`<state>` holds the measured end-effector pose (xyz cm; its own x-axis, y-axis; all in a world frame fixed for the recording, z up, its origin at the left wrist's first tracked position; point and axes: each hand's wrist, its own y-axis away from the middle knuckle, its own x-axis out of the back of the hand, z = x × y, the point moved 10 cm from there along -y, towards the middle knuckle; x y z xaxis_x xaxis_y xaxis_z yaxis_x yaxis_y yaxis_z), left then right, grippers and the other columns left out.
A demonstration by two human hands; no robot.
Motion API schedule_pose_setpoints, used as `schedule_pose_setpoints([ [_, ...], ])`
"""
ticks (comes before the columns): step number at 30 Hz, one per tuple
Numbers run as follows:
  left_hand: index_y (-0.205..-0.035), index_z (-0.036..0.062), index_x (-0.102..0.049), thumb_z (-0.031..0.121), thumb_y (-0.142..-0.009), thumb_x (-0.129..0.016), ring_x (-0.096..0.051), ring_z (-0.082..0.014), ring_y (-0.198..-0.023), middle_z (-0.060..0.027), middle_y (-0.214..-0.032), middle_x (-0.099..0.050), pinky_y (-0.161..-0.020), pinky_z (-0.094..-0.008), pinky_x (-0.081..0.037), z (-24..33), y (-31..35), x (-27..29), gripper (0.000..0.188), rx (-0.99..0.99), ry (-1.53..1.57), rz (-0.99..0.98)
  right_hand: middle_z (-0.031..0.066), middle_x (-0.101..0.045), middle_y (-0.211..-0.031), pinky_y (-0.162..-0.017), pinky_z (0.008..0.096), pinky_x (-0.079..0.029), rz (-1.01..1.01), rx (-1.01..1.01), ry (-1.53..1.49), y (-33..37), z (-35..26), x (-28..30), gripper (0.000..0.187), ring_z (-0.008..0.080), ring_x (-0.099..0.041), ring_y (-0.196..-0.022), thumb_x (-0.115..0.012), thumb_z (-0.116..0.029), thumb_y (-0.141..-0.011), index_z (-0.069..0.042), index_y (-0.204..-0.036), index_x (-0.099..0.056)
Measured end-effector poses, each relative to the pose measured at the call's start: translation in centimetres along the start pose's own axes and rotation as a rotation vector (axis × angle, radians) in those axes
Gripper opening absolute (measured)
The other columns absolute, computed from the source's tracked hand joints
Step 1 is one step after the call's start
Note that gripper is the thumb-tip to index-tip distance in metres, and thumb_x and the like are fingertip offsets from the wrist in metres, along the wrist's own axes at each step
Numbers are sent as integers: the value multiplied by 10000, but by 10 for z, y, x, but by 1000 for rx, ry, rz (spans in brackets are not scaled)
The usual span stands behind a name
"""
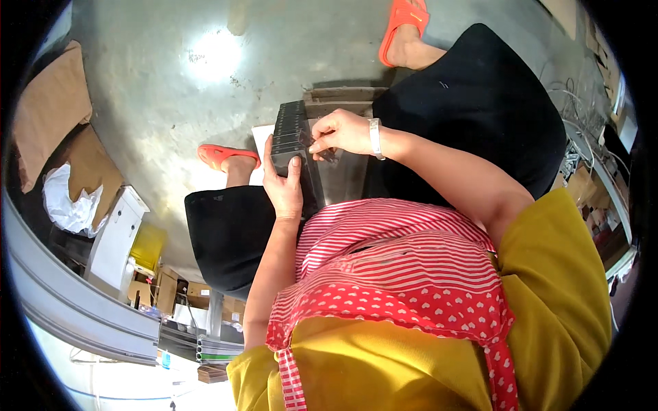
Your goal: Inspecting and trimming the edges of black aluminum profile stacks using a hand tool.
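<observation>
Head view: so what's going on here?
A person in a red-and-white apron has the left hand clasped on a row of dark pieces. Beside the row, the right hand has a small, shiny piece in its grip; what it is can't be made out.

Block stack (291, 130): matt, plastic-looking. Apron (411, 288): soft cloth. Floor (164, 116): smooth, glossy.

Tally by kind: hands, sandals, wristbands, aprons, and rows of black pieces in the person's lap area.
Hands: 2 (left hand, right hand)
Orange sandals: 2
Wristband: 1
Apron: 1
Row of black pieces: 1
Total: 7
</observation>
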<state>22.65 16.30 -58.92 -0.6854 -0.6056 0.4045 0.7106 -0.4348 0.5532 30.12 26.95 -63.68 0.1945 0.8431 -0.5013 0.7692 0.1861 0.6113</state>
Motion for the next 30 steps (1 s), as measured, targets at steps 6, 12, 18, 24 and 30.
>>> schedule_pose_setpoints([
  [6,-1332,25,-375,302,-855,-592,-561,-212,-992,-156,-1116,-578,-888,-315,-423,-2,-2,-2,592,12,-33,-28,25,-640,-697,-594,238,-430,1,-37,49,-8,7,7,123,81,-533,-636,-626,-110,-803,-21,-725,-595],
  [12,-1334,26,-370,240,-781,-689,-554,-220,-1023,-161,-1151,-568,-893,-315,-417,-11,0,-2,674,90,52,-40,5,-646,-739,-580,228,-416,125,-97,108,-19,29,47,131,53,-516,-638,-609,-120,-828,-27,-735,-605],
  [18,-1344,12,-348,368,-811,-659,-571,-174,-936,-136,-1053,-604,-852,-298,-440,-18,0,1,712,69,28,-40,0,-567,-715,-550,257,-366,498,-281,65,-70,92,85,149,87,-440,-612,-557,-192,-874,-48,-845,-582],
  [24,-1331,-6,-354,138,-762,-671,-551,-207,-1037,-171,-1156,-560,-908,-310,-417,-15,-4,-4,667,48,-29,-90,172,-623,-902,-776,357,-425,484,-258,156,-93,99,81,305,259,-575,-839,-552,-241,-861,33,-989,-591],
  [30,-1329,-1,-359,225,-744,-714,-564,-207,-1019,-170,-1136,-573,-888,-313,-432,-19,-5,5,721,76,-31,-71,146,-615,-810,-716,346,-428,530,-296,224,-97,86,78,286,231,-558,-749,-569,-246,-844,31,-913,-591],
])
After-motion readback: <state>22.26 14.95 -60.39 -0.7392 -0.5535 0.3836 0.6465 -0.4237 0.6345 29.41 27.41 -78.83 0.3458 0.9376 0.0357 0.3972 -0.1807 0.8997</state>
